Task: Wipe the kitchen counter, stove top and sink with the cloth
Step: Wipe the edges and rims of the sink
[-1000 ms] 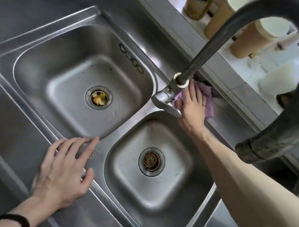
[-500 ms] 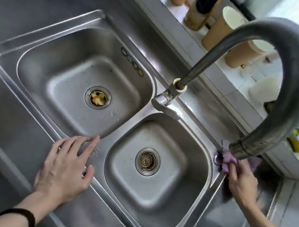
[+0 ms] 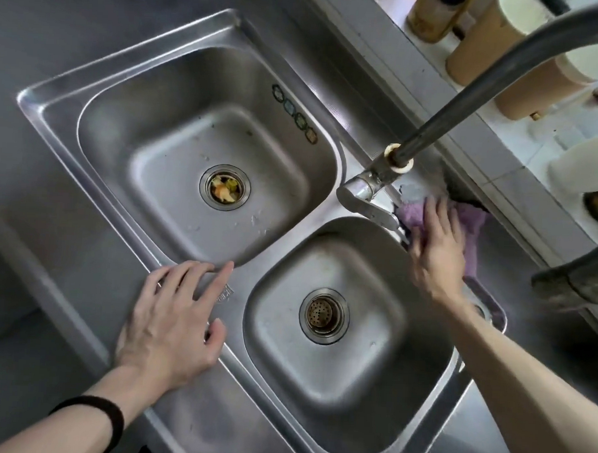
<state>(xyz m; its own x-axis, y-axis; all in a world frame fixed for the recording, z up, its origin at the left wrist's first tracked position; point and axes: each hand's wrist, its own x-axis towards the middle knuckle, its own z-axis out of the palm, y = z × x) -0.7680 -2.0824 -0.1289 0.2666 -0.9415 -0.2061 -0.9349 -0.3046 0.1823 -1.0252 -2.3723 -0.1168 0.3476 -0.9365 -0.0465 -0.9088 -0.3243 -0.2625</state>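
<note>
A steel double sink point(image 3: 49, 102) fills the view, with a large basin on the left and a smaller basin on the right. My right hand point(image 3: 433, 249) presses a purple cloth point(image 3: 469, 227) flat onto the sink's back rim, just right of the tap's base point(image 3: 364, 191). Its fingers lie straight over the cloth. My left hand point(image 3: 173, 320) rests with spread fingers on the front rim between the two basins and holds nothing.
The curved tap spout point(image 3: 467, 96) arches over my right arm, its nozzle point(image 3: 576, 283) hanging at the right. Food scraps sit in the left drain point(image 3: 224, 187); the right drain point(image 3: 324, 311) has a strainer. Tan cups point(image 3: 522, 95) and bottles stand on the back ledge.
My right hand has swept the cloth back along the rear rim, from the sink's right corner to beside the tap's base. The left hand has stayed where it was.
</note>
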